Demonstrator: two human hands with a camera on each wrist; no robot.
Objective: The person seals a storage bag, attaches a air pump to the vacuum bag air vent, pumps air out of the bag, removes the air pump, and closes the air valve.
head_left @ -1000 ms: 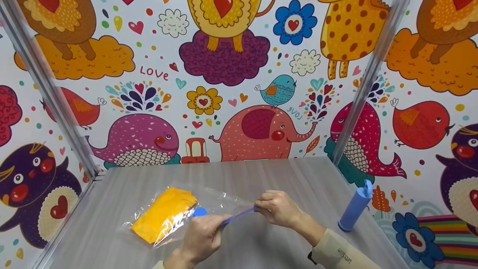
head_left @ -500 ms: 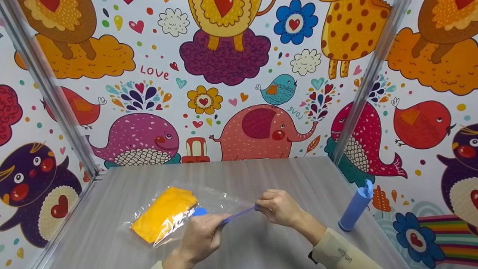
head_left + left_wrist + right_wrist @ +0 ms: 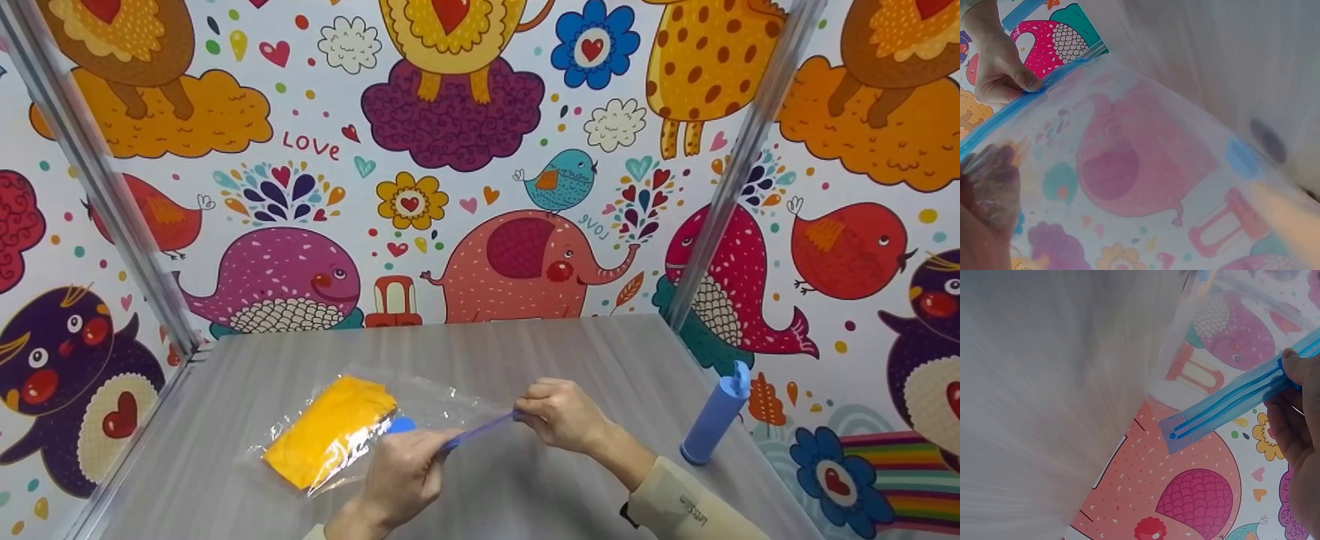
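Observation:
A clear vacuum storage bag (image 3: 442, 401) lies tilted across the table, with a folded yellow cloth (image 3: 330, 427) in its left end. Near the cloth is a round blue valve cap (image 3: 402, 425). My left hand (image 3: 401, 476) grips the bag's opening edge at the near end of its blue zip strip (image 3: 480, 430). At the strip's other end my right hand (image 3: 562, 416) pinches it between thumb and fingers. The right wrist view shows the thumb on a small blue slider (image 3: 1286, 365), with the strip's end (image 3: 1172, 436) sticking out past the hand. Between both hands the strip is stretched straight.
To the right, a blue hand pump (image 3: 712, 416) stands upright on the grey wood-grain table (image 3: 510, 345). Walls printed with cartoon animals enclose the table at the back and both sides, with metal posts (image 3: 709, 232) at the corners.
My right hand has shifted very slightly up and to the right, still pinching the strip. The left hand, the cloth and the pump stay where they were.

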